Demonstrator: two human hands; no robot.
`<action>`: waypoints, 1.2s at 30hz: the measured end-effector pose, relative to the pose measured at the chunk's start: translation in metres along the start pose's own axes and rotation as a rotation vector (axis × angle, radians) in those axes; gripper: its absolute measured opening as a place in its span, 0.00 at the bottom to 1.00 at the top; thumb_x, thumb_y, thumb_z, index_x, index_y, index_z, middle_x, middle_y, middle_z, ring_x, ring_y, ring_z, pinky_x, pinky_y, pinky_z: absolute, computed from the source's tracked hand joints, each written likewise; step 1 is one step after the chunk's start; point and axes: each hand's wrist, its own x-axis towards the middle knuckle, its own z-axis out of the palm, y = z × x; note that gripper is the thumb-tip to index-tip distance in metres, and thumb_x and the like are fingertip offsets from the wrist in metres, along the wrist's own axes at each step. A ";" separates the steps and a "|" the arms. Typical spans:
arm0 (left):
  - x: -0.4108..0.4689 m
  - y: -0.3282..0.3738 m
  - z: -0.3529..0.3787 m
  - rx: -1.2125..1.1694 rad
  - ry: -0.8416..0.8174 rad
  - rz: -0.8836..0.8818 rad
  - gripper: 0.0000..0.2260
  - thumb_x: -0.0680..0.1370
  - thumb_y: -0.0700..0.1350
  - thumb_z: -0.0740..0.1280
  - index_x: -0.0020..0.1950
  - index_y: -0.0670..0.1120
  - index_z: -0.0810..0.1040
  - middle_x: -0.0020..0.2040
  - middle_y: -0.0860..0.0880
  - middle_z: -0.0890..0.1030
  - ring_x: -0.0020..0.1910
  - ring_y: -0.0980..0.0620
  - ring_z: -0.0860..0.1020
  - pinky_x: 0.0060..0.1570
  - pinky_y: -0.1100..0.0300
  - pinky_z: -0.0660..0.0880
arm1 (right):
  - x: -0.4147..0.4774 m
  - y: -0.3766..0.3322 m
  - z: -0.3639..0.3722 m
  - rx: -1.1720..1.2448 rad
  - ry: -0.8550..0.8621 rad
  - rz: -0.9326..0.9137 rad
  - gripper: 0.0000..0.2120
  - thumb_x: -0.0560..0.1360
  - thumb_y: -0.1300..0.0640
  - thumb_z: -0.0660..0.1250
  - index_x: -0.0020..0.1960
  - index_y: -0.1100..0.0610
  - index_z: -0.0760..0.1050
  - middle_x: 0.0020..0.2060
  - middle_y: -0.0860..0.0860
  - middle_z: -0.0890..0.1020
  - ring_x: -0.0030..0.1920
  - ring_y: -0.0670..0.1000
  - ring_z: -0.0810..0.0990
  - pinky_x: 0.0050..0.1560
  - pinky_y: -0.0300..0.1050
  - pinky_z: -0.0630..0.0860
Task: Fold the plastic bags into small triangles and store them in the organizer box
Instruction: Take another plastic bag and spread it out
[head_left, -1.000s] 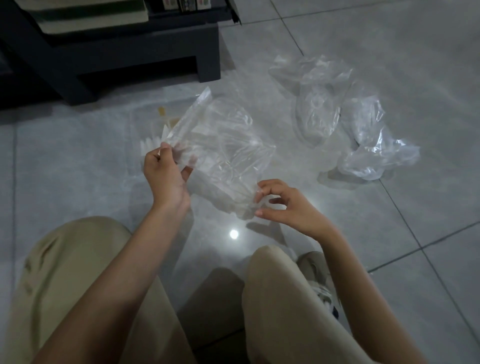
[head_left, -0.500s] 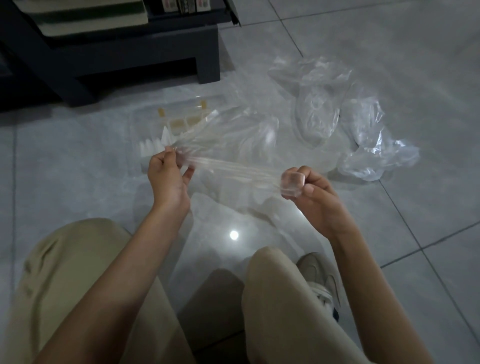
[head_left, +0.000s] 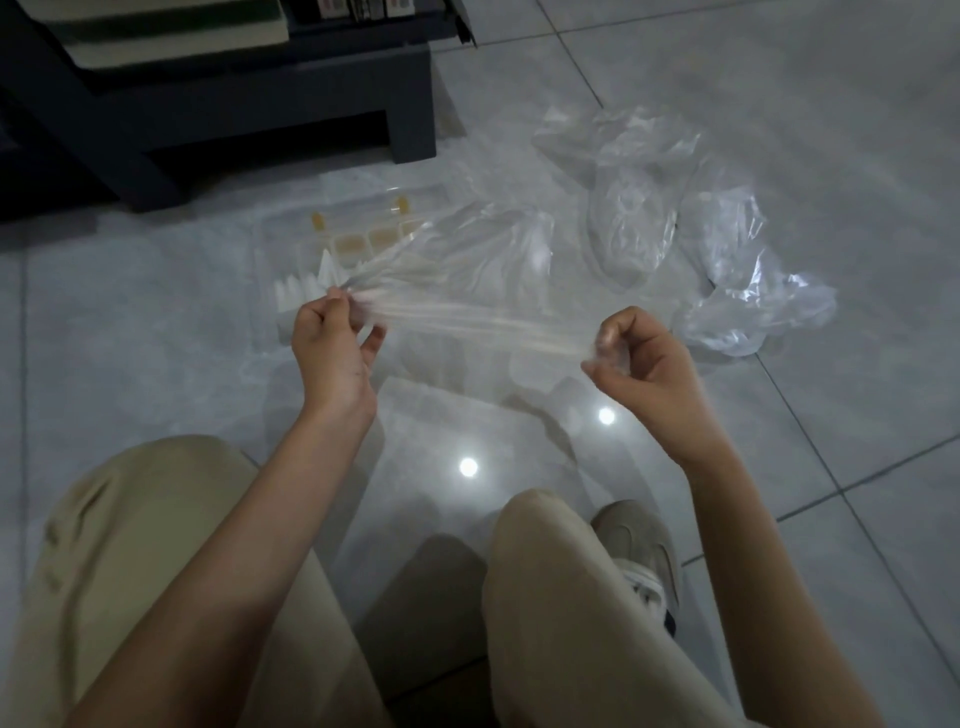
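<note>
Left hand (head_left: 332, 345): pinches one end of a clear plastic bag (head_left: 467, 317).
Right hand (head_left: 636, 358): clamps the other end.
Bag: stretched taut between both grips, above the organizer box (head_left: 343, 244).

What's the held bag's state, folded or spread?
Bag gathered into a taut strip between left hand and right hand; no triangle folds yet.

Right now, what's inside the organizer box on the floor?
The organizer box shows a row of white folded triangles near-left and tan compartments farther back. The plastic bag stretched between left hand and right hand covers its right side; contents there are hidden.
</note>
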 end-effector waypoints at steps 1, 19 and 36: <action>-0.001 0.000 0.001 0.005 0.000 0.006 0.10 0.83 0.43 0.59 0.41 0.48 0.69 0.40 0.51 0.74 0.40 0.59 0.76 0.37 0.65 0.76 | 0.001 0.001 0.004 -0.015 0.077 -0.025 0.09 0.71 0.66 0.66 0.43 0.54 0.69 0.36 0.44 0.71 0.37 0.44 0.68 0.42 0.39 0.68; 0.001 0.006 -0.001 0.011 0.019 0.065 0.11 0.84 0.43 0.58 0.41 0.49 0.67 0.38 0.53 0.73 0.36 0.60 0.74 0.36 0.66 0.75 | -0.005 -0.020 -0.015 -0.195 -0.290 -0.045 0.09 0.69 0.56 0.71 0.45 0.53 0.71 0.44 0.45 0.77 0.47 0.47 0.77 0.53 0.39 0.73; -0.014 0.011 0.003 0.038 -0.080 0.178 0.11 0.83 0.42 0.59 0.41 0.48 0.68 0.40 0.54 0.74 0.34 0.64 0.75 0.39 0.66 0.75 | -0.005 -0.024 -0.010 0.205 -0.074 -0.057 0.12 0.69 0.61 0.67 0.42 0.57 0.63 0.43 0.48 0.76 0.43 0.49 0.75 0.49 0.41 0.73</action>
